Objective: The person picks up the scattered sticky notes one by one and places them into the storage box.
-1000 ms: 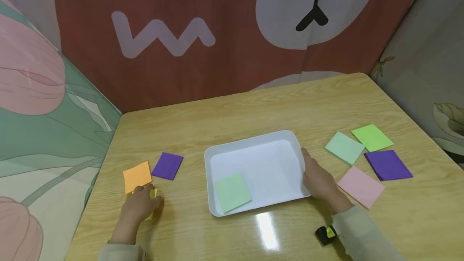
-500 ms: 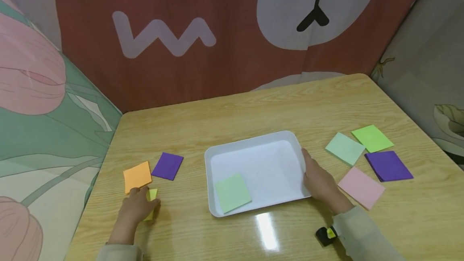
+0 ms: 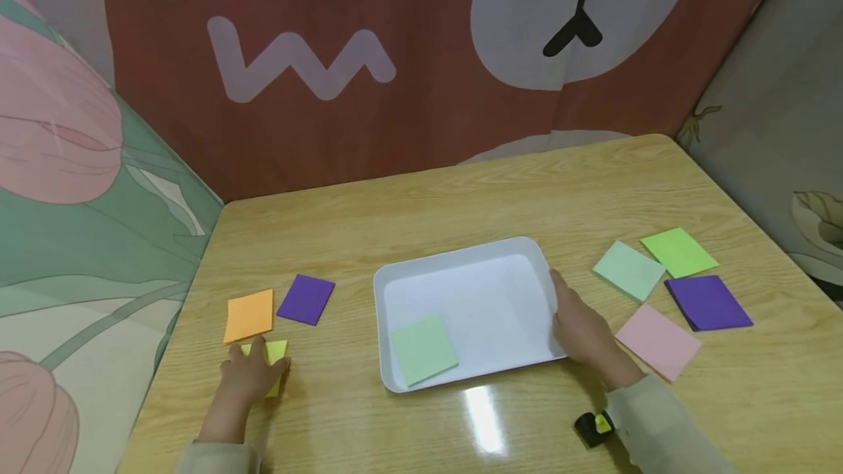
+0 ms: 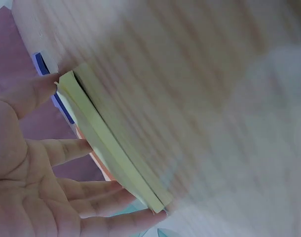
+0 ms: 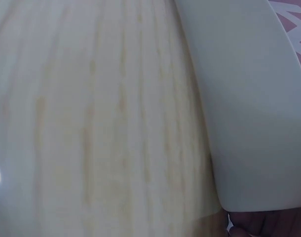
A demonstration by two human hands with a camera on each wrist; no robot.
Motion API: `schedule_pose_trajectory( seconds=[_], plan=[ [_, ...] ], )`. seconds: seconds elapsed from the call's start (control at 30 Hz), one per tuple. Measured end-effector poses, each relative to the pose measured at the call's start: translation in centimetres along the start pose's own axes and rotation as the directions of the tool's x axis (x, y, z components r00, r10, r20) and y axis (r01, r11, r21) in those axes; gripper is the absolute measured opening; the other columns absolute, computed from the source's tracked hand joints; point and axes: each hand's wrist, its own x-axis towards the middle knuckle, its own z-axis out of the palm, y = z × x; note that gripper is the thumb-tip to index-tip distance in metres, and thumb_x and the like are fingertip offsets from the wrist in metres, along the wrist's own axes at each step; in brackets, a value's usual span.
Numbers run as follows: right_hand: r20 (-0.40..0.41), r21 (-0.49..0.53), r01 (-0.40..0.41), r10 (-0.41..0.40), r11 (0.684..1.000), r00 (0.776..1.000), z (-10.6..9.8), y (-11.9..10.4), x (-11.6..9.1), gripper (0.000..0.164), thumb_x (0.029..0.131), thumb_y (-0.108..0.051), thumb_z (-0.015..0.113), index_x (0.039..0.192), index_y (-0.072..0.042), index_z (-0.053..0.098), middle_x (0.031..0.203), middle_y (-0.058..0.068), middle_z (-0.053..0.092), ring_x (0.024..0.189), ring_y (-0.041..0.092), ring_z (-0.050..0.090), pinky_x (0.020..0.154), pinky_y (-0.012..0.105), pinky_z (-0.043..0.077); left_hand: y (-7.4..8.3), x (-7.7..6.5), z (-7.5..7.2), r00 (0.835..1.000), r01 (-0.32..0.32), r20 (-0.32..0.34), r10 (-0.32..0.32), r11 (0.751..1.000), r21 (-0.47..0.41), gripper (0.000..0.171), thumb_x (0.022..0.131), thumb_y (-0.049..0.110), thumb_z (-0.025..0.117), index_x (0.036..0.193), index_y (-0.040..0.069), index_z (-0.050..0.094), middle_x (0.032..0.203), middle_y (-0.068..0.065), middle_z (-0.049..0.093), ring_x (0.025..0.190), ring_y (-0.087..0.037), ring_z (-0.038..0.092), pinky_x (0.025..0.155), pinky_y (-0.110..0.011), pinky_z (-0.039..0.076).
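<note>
My left hand [image 3: 246, 375] is over a yellow sticky note pad [image 3: 278, 351] at the table's left. In the left wrist view, its thumb and spread fingers hold the edges of the yellow pad [image 4: 113, 148], thumb at one end and little finger at the other. With my right hand [image 3: 582, 328] I grip the right end of a shallow white tray [image 3: 454, 258]. A pale green sticky note pad [image 3: 424, 350] lies in the tray's front left corner. The right wrist view shows the tray's outer wall [image 5: 249, 108], with finger parts at its lower corner; the thumb is hidden there.
Beyond the left hand lie an orange pad [image 3: 249, 315] and a purple pad [image 3: 306, 299]. Right of the tray are a mint pad [image 3: 628, 271], a lime green pad [image 3: 680, 251], another purple pad [image 3: 707, 302] and a pink pad [image 3: 658, 341], all on the wooden table [image 3: 395, 218].
My left hand has shifted slightly left, uncovering more of the yellow pad. The orange pad has turned a little and moved slightly away. The right hand and tray have stayed in place.
</note>
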Motion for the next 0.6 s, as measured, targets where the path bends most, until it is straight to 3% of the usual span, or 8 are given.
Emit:
schedule_pose_trajectory(
  seconds=[0.27,0.6],
  plan=[
    [0.002,0.01,0.0,0.0,1.0,1.0,-0.04,-0.01,0.02,0.049,0.088,-0.004,0.021,0.134,0.007,0.005,0.125,0.039,0.034,0.11,0.046,0.038,0.079,0.058,0.041,0.38,-0.16,-0.37,1.0,-0.014,-0.018,0.015,0.998,0.06,0.065,0.084,0.032,0.049,0.118,-0.019,0.027,0.1,-0.05,0.032,0.092,-0.062,0.032,0.079,-0.066,0.034],
    [-0.012,0.019,0.015,-0.015,1.0,1.0,0.07,0.09,0.02,0.048,0.089,-0.004,0.02,0.134,0.007,0.006,0.124,0.039,0.036,0.109,0.045,0.039,0.078,0.058,0.043,0.35,-0.39,-0.31,0.998,-0.001,-0.067,0.004,0.999,0.053,0.068,0.078,0.036,0.056,0.117,-0.015,0.033,0.096,-0.047,0.034,0.084,-0.057,0.038,0.07,-0.061,0.041]
  ],
)
